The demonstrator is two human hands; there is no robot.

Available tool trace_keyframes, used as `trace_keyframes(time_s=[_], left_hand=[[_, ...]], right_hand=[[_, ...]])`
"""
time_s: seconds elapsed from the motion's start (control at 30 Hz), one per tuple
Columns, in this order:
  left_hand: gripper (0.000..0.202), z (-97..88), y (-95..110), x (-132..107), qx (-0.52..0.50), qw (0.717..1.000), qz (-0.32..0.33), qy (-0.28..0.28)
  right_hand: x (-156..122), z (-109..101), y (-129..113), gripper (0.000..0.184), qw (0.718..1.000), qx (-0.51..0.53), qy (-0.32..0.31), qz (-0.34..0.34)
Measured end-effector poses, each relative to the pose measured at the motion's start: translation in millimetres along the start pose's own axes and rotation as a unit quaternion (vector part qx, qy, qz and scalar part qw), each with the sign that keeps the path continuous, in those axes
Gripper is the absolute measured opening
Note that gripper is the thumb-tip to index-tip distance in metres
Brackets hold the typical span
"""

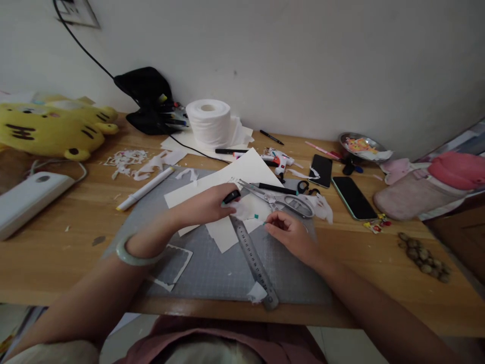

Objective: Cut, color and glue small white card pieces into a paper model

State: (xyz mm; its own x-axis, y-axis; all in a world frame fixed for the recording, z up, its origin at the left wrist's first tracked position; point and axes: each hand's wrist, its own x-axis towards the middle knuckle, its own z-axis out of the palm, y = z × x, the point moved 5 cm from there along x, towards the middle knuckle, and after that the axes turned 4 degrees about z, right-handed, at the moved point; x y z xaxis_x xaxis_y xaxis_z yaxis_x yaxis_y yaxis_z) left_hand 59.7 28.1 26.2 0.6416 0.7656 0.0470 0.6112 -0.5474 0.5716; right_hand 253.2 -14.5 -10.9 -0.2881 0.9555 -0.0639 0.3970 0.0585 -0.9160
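Pinching teal scrap (264, 223), bowl (342, 147) of colourful pieces (359, 145) beyond

Likely a home, its wooden table (359, 268) used for crafts: ruler (254, 260) and scissors (293, 203) on a cutting mat (299, 278), with a marker (146, 188) at ten o'clock from its middle. A plush (45, 132) farther out at ten, a tissue roll (209, 125) at twelve and a bowl (344, 146) at two look domestic.
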Motion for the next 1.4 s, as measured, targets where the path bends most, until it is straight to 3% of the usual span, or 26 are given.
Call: trace_keyframes(time_s=[0.07,0.1,0.2,0.3,0.4,0.5,0.63,0.73,0.87,1.23,1.4], left_hand=[[0.017,2.9,9,0,0.008,0.997,0.054,0.047],[0.017,7.7,14,0,0.018,0.995,0.093,0.045],[0.022,27.9,25,-2,0.066,0.981,0.179,-0.033],[0.026,38.1,24,-1,0.066,0.979,0.157,-0.110],[0.027,37.4,20,0,-0.008,0.983,0.106,-0.148],[0.025,36.8,16,4,-0.049,0.985,0.068,-0.152],[0.018,41.5,13,6,-0.027,0.987,0.054,-0.149],[0.024,42.6,12,5,-0.047,0.987,0.056,-0.141],[0.036,39.6,12,3,-0.082,0.984,0.077,-0.139],[0.021,36.2,16,3,-0.068,0.983,0.079,-0.153],[0.026,36.8,15,2,-0.064,0.982,0.079,-0.159]], right_hand=[[0,-5,-5,0.006,0.996,-0.068,0.018,-0.048],[-1,-8,-8,0.004,0.990,-0.111,0.026,-0.082],[-3,-13,-17,0.007,0.956,-0.228,0.031,-0.184],[-4,-13,-18,0.010,0.929,-0.293,0.012,-0.226],[-4,-6,-15,0.011,0.904,-0.348,-0.022,-0.247],[-6,2,-14,0.012,0.879,-0.383,-0.042,-0.282],[-8,9,-16,0.013,0.856,-0.398,-0.049,-0.326],[-9,12,-18,0.013,0.843,-0.403,-0.043,-0.353],[-8,13,-17,0.015,0.845,-0.396,-0.040,-0.356],[-8,12,-18,0.010,0.903,-0.298,-0.063,-0.305],[-11,22,-19,0.010,0.908,-0.280,-0.101,-0.294]])
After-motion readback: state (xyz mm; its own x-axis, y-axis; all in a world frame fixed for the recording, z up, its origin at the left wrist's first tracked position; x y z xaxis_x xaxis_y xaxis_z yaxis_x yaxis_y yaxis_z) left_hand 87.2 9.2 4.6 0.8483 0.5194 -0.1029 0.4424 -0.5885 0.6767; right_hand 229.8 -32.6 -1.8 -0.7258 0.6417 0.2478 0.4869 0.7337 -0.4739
